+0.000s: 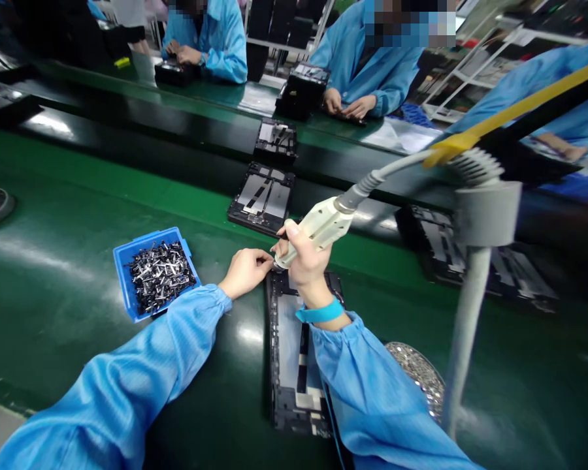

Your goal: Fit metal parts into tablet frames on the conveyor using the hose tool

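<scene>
My right hand (308, 261) is wrapped round a cream-coloured electric screwdriver (326, 222), whose cable runs up and to the right. Its nose points down at the top left corner of an opened tablet (287, 365), which lies lengthwise before me with its inner parts showing. Just left of the screwdriver's nose, my left hand (249, 271) is closed, thumb and fingertips pinched together at that corner. What sits between those fingers, if anything, is too small to make out. My right forearm covers part of the tablet.
Left of the tablet stands a blue bin (122, 277) of small black and silver parts. A round dish of screws (414, 365) lies behind my right sleeve, near a grey post (468, 326). More opened tablets (262, 196) lie ahead. Co-workers (372, 65) sit across the bench.
</scene>
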### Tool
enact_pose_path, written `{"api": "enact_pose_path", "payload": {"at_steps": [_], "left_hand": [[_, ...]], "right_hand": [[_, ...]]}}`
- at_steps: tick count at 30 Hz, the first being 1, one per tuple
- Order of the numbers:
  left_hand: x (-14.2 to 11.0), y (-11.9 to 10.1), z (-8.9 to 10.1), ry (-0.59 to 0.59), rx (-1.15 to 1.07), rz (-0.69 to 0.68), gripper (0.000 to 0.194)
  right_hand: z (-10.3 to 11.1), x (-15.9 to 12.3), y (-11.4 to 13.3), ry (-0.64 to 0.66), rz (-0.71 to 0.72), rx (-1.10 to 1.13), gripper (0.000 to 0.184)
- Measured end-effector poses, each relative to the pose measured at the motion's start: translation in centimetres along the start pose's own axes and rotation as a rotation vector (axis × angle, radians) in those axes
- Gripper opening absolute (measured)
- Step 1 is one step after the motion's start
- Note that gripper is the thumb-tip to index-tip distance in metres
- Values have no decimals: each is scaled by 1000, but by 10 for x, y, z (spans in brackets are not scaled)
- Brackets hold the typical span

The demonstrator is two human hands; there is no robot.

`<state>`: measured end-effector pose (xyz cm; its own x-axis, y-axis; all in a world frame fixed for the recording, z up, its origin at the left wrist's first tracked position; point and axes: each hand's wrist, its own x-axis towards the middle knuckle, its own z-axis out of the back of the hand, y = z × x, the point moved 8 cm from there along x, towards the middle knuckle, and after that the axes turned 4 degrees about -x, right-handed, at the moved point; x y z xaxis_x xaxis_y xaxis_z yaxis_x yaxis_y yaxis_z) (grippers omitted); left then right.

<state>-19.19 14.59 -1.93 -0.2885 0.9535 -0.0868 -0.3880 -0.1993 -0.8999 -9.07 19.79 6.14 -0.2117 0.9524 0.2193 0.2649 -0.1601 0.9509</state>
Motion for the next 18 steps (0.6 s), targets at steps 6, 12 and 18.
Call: {"api": "enact_pose_path", "payload": {"at_steps": [6, 12, 18], "left_hand": [[0, -7, 9, -66, 97, -16, 14], [-71, -9, 19, -190, 351, -175, 36], [-136, 12, -20, -150, 194, -86, 39]], "right_hand": [[8, 3, 26, -55, 59, 138, 35], [35, -9, 88, -119, 240, 353, 41], [45, -7, 102, -185, 270, 405, 48]]}}
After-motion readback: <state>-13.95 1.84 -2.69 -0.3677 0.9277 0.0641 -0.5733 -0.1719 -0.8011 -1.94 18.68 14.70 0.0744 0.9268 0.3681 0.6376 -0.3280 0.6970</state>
